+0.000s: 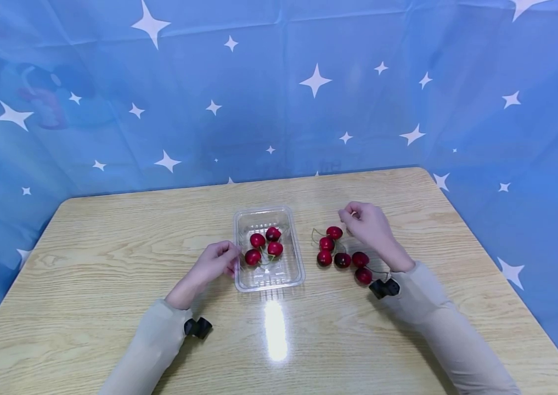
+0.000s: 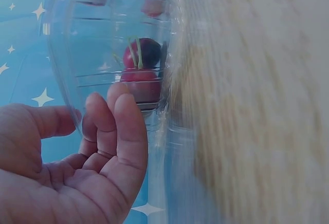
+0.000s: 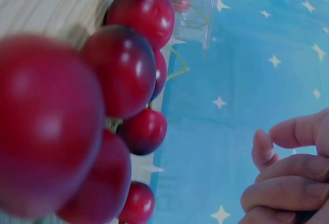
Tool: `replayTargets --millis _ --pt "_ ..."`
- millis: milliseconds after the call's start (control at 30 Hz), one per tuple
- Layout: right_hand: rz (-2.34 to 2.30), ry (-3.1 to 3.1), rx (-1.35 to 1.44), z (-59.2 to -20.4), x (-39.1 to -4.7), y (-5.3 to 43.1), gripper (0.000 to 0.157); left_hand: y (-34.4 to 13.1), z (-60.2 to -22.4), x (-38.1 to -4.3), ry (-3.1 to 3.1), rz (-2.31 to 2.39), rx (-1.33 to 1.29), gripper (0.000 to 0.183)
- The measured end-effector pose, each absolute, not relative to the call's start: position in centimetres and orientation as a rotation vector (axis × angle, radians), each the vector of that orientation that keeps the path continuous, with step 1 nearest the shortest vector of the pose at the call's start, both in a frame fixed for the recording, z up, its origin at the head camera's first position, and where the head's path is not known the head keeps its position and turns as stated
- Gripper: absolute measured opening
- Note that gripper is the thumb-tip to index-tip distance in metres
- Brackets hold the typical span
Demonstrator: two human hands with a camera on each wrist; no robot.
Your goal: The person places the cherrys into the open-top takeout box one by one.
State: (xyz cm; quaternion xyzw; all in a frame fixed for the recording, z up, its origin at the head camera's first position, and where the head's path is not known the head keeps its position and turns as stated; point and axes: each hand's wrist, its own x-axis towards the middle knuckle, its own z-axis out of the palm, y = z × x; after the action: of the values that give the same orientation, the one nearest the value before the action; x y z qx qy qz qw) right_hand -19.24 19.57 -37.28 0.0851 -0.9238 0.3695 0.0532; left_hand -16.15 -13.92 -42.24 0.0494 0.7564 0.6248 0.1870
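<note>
In the head view a clear plastic tray point(image 1: 288, 274) stands at mid-table with several dark red cherries point(image 1: 275, 249) inside. My left hand point(image 1: 215, 261) pinches the tray's left rim, thumb on one side and curled fingers on the other, as the left wrist view shows. Loose cherries point(image 1: 342, 260) with green stems lie in a cluster right of the tray. Beyond that cluster my right hand point(image 1: 368, 224) hovers over the table, its thumb and index fingertips together and its other fingers curled. Nothing shows between those fingertips in the right wrist view.
The wood-grain table point(image 1: 111, 247) has rounded far corners. A blue cloth point(image 1: 259, 71) with white stars hangs behind it and at both sides. A bright light reflection point(image 1: 275, 332) lies on the tabletop in front of the tray.
</note>
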Motion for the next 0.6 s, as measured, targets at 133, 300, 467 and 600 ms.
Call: replayTargets --millis 133,300,467,600 --pt "1.127 -2.792 0.253 -37.4 -19.3 20.4 0.025 -13.9 -42.2 -16.1 2.143 1.755 0.132 0.023" --pt "1.126 -2.809 0.204 -37.5 -19.3 21.5 0.027 -13.8 -42.2 -16.1 2.152 1.757 0.122 0.023" --pt "1.120 -2.805 0.175 -37.4 -19.3 22.8 0.028 -13.7 -42.2 -16.1 2.156 1.760 0.123 0.022" --pt "1.105 -2.831 0.137 -37.5 -19.2 23.7 0.031 -13.7 -42.2 -16.1 2.158 1.760 0.124 0.022"
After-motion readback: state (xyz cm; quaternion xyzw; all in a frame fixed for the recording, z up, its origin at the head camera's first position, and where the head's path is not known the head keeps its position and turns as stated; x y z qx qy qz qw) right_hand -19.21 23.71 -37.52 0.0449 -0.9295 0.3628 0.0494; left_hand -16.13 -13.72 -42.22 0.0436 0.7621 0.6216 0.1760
